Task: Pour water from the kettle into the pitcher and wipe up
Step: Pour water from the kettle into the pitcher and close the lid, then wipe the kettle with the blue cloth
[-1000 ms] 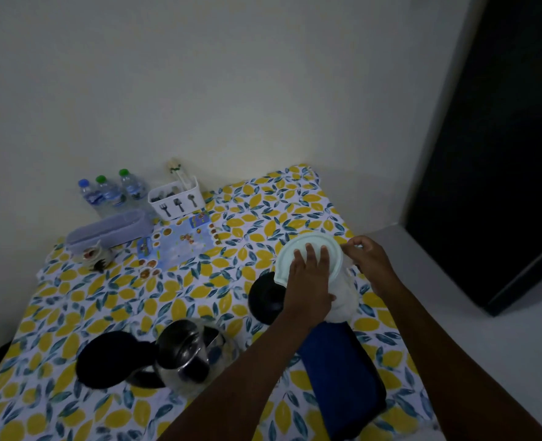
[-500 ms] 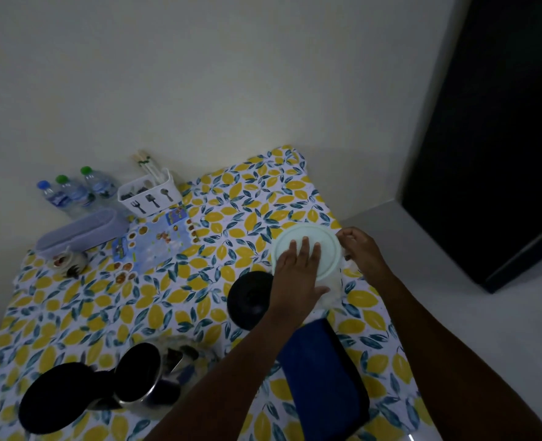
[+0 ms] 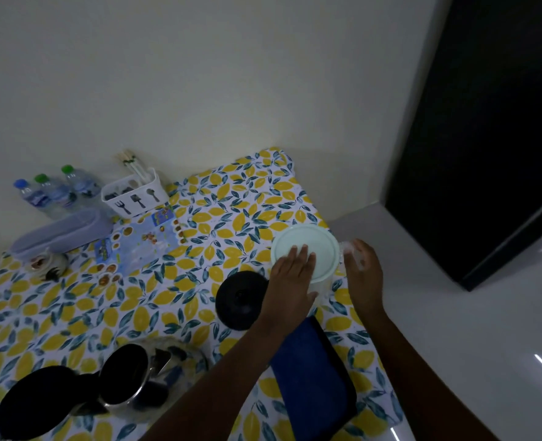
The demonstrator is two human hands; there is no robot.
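The pitcher [image 3: 322, 283] stands near the table's right edge, capped by a pale green round lid [image 3: 307, 243]. My left hand [image 3: 290, 281] lies on the near side of the lid, fingers flat on top and thumb down the side. My right hand [image 3: 363, 272] is curled around the clear handle on the pitcher's right. The glass kettle [image 3: 126, 374] sits at the near left with its black lid [image 3: 37, 399] swung open. A folded blue cloth [image 3: 314, 374] lies under my left forearm.
A black round kettle base [image 3: 239, 299] sits just left of the pitcher. On the lemon-print tablecloth [image 3: 167, 307], water bottles [image 3: 56, 192], a white cutlery caddy [image 3: 136, 197], a lavender container [image 3: 59, 230] and a printed sheet [image 3: 139, 243] stand by the wall. A dark door [image 3: 485, 122] is at right.
The lid was tilted on the pitcher a second ago and now sits level. Both hands have stayed on the pitcher. My view has shifted, so the table appears lower and further left.
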